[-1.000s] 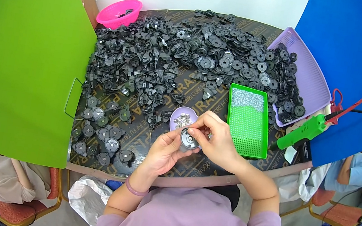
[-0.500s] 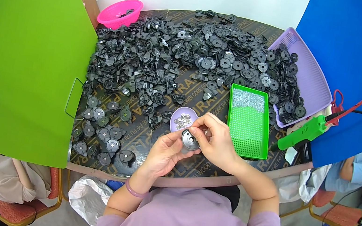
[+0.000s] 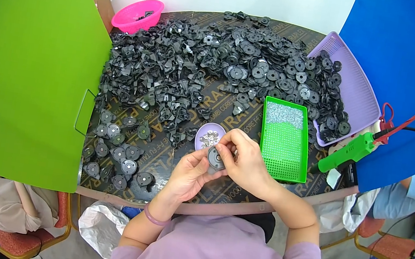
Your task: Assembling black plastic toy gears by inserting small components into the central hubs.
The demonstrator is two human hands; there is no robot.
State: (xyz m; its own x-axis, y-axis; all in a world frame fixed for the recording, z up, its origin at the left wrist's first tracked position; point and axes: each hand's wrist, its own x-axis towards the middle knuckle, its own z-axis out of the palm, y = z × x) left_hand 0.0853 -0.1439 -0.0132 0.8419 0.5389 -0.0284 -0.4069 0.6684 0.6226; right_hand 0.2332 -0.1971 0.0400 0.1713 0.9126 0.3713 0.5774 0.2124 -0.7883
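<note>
Nearest: one worker in a lilac shirt point(image 3: 220, 253), a thin bangle point(image 3: 155, 220) on the left wrist. Left hand point(image 3: 188, 175): fingers curled round one dark round disc part point(image 3: 216, 159) with a central hole, held above the table's near edge. Right hand point(image 3: 243, 161): thumb and fingertips pinched on the same part's upper right; whether a smaller piece sits between them I cannot tell from here. Just beyond the hands: one small purple bowl point(image 3: 198, 137) of shiny metal pieces point(image 3: 209, 139). To its right: one green perforated tray point(image 3: 281, 148), small silvery pieces point(image 3: 283, 113) massed at its far end; further right, a green power tool point(image 3: 347, 153). To the left: a loose group of round dark assemblies point(image 3: 128, 166). Behind: a broad heap of black angular parts point(image 3: 154, 69), merging rightward into stacked black discs point(image 3: 275, 59), some spilling into a lilac basket point(image 3: 356, 90). Far left corner: one pink basket point(image 3: 122, 19).
</note>
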